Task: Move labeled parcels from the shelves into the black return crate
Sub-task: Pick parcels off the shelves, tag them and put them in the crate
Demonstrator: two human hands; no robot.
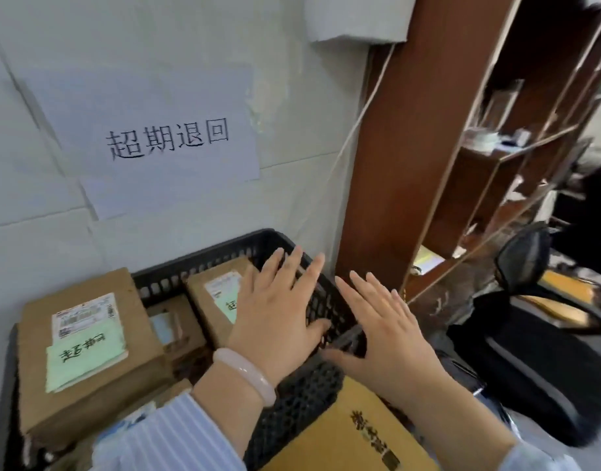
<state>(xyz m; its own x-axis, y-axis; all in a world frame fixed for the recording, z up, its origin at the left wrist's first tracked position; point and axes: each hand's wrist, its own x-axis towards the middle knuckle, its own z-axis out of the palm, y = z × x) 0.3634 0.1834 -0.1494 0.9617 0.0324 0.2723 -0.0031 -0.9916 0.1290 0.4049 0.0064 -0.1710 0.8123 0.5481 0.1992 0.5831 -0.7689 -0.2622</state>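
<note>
Left hand [278, 314]: fingers [313, 274] straight and spread, holding nothing, over the black crate's [158, 286] right wall.
Right hand [391, 338]: flat and empty, just outside that wall, above a yellow envelope [343, 433].
Parcels: a large green-labelled box [88, 351] and a smaller box [213, 295] lie inside the crate.

Black with a perforated grid pattern is shown by the rectangular plastic crate [204, 263]. Plain brown is seen on the large cardboard parcel [136, 338] at the near left, where a white printed label [83, 312] and a pale green note [85, 358] with black handwriting are carried. Black characters are set on the white paper sign [149, 130] on the far wall. Fine blue-and-white stripes are seen on the shirt sleeve [176, 433], pale pink on the smooth bangle [244, 375]. Mustard yellow with dark print is shown by the near paper envelope [343, 430], and reddish brown by the wooden shelf unit [411, 164] at the right.
</note>
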